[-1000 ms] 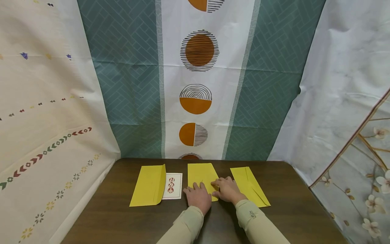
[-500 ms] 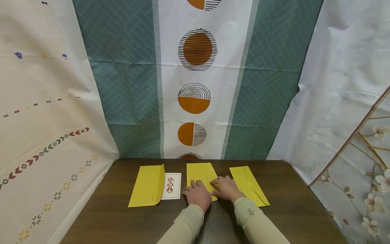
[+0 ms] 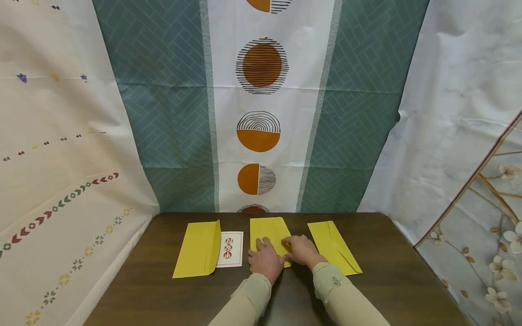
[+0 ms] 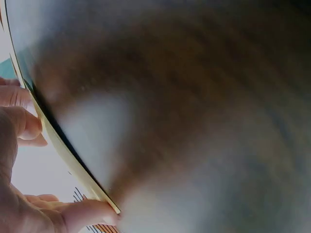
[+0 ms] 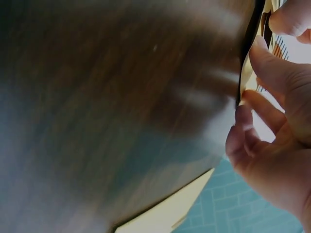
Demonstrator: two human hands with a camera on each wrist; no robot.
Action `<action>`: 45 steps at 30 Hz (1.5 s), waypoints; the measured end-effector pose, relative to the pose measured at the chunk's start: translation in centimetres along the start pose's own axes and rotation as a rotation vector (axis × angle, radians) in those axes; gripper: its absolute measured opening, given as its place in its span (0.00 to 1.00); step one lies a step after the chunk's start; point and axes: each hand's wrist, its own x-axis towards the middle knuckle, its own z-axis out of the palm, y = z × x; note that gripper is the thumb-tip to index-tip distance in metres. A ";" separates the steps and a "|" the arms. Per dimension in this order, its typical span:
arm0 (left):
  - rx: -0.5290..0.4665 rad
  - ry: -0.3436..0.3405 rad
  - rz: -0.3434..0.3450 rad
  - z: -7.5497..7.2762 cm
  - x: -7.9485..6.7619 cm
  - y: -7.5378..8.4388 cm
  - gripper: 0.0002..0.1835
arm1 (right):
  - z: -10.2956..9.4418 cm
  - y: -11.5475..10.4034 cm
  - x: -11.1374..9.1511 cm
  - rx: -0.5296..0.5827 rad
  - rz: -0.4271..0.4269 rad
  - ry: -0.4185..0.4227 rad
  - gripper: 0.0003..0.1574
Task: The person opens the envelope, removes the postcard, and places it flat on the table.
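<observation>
A yellow envelope (image 3: 267, 226) lies flat in the middle of the dark wooden table. My left hand (image 3: 266, 260) rests on its lower left part, fingers spread and pointing forward. In the left wrist view, the fingertips (image 4: 31, 127) and thumb touch the paper near its edge. At the envelope's right side, my right hand (image 3: 302, 251) has bent fingers, and its thumb (image 5: 262, 56) and a finger hold the paper edge, which bows slightly between them. The two thumbs are close together. The hands hide the envelope's lower part.
Another yellow envelope (image 3: 195, 249) lies left, beside a white card (image 3: 230, 249) with red round marks. A third yellow envelope (image 3: 334, 246) lies right of my right hand. Patterned cloths (image 3: 175, 127) hang behind and at both sides of the table (image 3: 163, 299).
My left fingers have shifted slightly forward over the middle envelope. The right hand stays at its right edge, almost still. The head view has turned slightly.
</observation>
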 end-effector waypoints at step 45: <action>-0.134 0.004 0.047 -0.7 0.3 -1.4 0.37 | 1.0 1.1 1.4 1.211 0.360 -0.176 0.36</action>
